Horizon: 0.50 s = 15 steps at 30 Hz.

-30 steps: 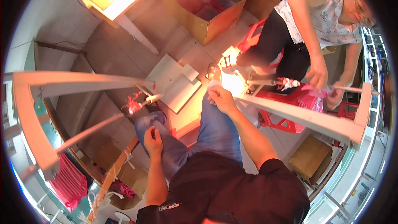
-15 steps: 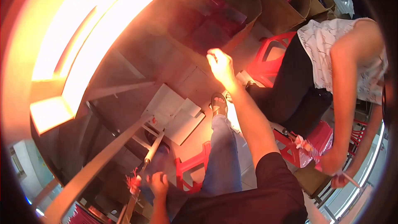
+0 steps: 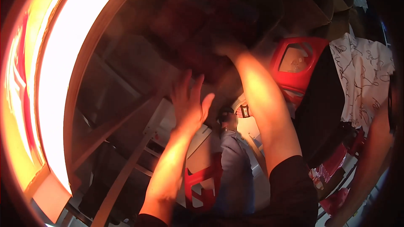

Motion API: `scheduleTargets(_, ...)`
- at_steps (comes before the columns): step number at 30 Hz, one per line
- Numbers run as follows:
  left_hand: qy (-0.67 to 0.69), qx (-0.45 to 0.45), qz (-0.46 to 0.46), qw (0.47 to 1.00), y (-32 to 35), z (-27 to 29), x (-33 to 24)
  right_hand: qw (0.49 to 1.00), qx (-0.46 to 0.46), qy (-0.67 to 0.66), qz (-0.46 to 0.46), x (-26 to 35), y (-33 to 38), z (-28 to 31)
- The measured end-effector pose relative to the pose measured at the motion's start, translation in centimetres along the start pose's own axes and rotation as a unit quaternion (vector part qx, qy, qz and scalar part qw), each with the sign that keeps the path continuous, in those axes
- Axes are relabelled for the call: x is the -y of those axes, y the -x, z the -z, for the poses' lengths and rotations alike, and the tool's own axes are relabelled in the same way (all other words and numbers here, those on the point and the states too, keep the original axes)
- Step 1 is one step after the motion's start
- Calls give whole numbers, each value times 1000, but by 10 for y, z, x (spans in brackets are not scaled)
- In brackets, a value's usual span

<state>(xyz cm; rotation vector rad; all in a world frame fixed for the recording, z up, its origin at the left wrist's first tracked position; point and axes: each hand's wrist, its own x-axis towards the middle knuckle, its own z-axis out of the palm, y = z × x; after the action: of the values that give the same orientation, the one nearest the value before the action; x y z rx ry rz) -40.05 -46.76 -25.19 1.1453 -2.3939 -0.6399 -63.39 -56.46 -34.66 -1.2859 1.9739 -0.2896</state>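
My left hand [image 3: 188,103] is stretched forward with its fingers spread, holding nothing that I can see. It is over the floor, short of a dim cardboard box holding dark red packages [image 3: 185,21]. My right hand [image 3: 229,49] reaches to the near side of those packages. Its fingers sink into shadow, so whether they grip anything is hidden. Bright light falls on both forearms, while the packages lie in deep shade.
A glaring bright worktop edge [image 3: 59,80] curves along the left. Red plastic stools stand at the right [image 3: 294,77] and low in the middle [image 3: 193,178]. A person in a white patterned top [image 3: 357,80] is close on my right. Bars of a frame [image 3: 122,180] slant at lower left.
My left hand has risen from the lower left and opened out forward. My right arm stays extended, its hand now in shadow by the packages. The view has shifted and darkened.
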Motion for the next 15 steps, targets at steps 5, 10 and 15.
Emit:
scheduleTargets(5,-26,86,1,996,-4,-29,25,976,-79,204,4,28,-23,7)
scheduleTargets(10,-4,125,29,992,-16,-33,20,976,21,195,-94,66,-1,11)
scheduleTargets(15,24,166,56,984,-14,-22,24,954,145,181,-191,103,24,-8)
